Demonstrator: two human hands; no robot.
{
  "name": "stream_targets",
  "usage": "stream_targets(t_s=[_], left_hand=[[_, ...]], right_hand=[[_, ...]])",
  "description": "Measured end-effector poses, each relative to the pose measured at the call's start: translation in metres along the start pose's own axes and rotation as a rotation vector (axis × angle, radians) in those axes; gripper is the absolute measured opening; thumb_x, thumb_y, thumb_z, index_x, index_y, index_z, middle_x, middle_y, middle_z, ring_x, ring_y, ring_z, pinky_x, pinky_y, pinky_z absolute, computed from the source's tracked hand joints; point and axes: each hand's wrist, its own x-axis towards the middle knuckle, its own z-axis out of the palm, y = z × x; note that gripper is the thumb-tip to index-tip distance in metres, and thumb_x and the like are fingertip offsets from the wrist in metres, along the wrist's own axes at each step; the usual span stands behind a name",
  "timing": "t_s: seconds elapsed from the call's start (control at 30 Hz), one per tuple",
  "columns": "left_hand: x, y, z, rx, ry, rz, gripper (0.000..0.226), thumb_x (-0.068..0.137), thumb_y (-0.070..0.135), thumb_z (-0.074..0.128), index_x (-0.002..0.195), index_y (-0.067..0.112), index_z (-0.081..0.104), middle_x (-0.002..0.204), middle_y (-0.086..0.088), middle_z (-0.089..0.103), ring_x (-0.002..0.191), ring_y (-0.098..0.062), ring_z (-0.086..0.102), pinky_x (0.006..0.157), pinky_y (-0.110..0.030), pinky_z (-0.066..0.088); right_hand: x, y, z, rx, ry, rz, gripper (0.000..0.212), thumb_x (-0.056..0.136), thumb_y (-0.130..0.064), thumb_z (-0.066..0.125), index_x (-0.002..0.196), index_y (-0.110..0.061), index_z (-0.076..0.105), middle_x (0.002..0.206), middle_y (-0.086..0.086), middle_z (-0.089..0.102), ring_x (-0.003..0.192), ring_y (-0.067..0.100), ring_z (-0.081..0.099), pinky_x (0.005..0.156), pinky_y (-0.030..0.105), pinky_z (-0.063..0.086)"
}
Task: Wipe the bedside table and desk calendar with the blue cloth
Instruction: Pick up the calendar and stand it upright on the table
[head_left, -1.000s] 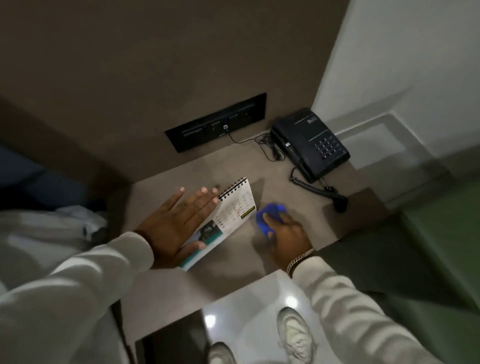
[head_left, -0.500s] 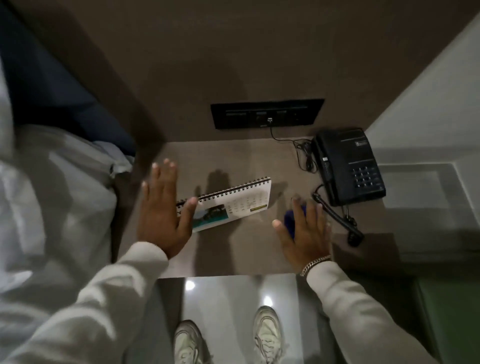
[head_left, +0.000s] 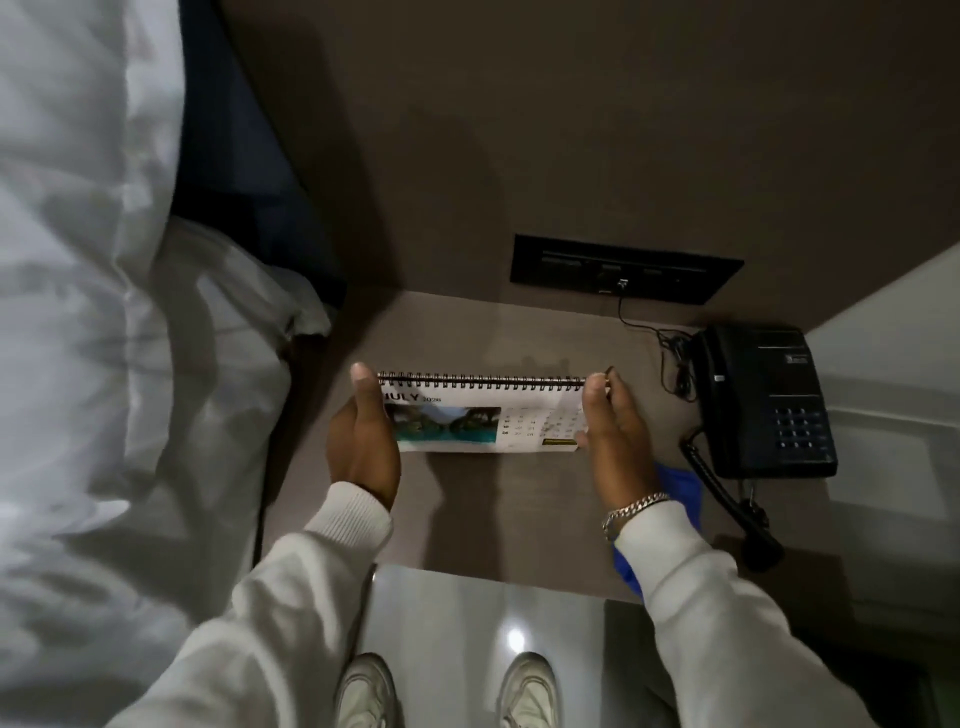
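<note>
A spiral-bound desk calendar (head_left: 483, 415) showing JULY and a landscape photo stands upright in the middle of the brown bedside table (head_left: 467, 509). My left hand (head_left: 363, 441) grips its left end, thumb up at the spiral. My right hand (head_left: 613, 441) holds its right end, fingers at the top corner. The blue cloth (head_left: 675, 488) lies on the table under my right wrist and sleeve, partly hidden, free of both hands.
A black telephone (head_left: 763, 400) with a coiled cord sits at the table's right. A black socket panel (head_left: 623, 270) with a plugged cable is in the wall behind. White bedding (head_left: 104, 312) fills the left. My shoes (head_left: 524, 691) stand on the glossy floor below.
My right hand left the blue cloth on the table and moved to the calendar's right end. My left hand closed on its left end. The calendar now stands squared up between both hands.
</note>
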Motion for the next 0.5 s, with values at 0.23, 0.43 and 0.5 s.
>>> stream_targets(t_s=[0.23, 0.43, 0.5], left_hand=[[0.07, 0.054, 0.021, 0.039, -0.142, 0.032, 0.105, 0.053, 0.089, 0.034, 0.126, 0.02, 0.064, 0.134, -0.005, 0.065, 0.121, -0.022, 0.06, 0.102, -0.048, 0.05], [0.112, 0.052, 0.038, 0.097, -0.177, 0.066, 0.091, 0.053, 0.091, 0.035, 0.107, 0.029, 0.072, 0.127, -0.006, 0.068, 0.118, -0.029, 0.063, 0.1, -0.048, 0.053], [0.125, 0.049, 0.039, 0.139, -0.194, 0.087, 0.076, 0.056, 0.092, 0.034, 0.089, 0.036, 0.073, 0.126, -0.006, 0.069, 0.12, -0.031, 0.062, 0.106, -0.052, 0.047]], right_hand=[[0.056, -0.039, 0.022, 0.136, -0.023, -0.065, 0.084, 0.079, -0.068, 0.052, 0.149, -0.03, 0.025, 0.154, 0.002, 0.041, 0.137, 0.02, 0.043, 0.112, 0.05, 0.04], [0.08, -0.042, 0.044, 0.231, -0.025, -0.019, 0.099, 0.072, -0.071, 0.06, 0.15, -0.037, 0.01, 0.161, -0.003, 0.023, 0.143, 0.019, 0.034, 0.113, 0.049, 0.038], [0.084, -0.043, 0.046, 0.172, -0.024, -0.016, 0.107, 0.062, -0.078, 0.059, 0.149, -0.04, 0.01, 0.162, -0.003, 0.02, 0.144, 0.02, 0.032, 0.115, 0.051, 0.035]])
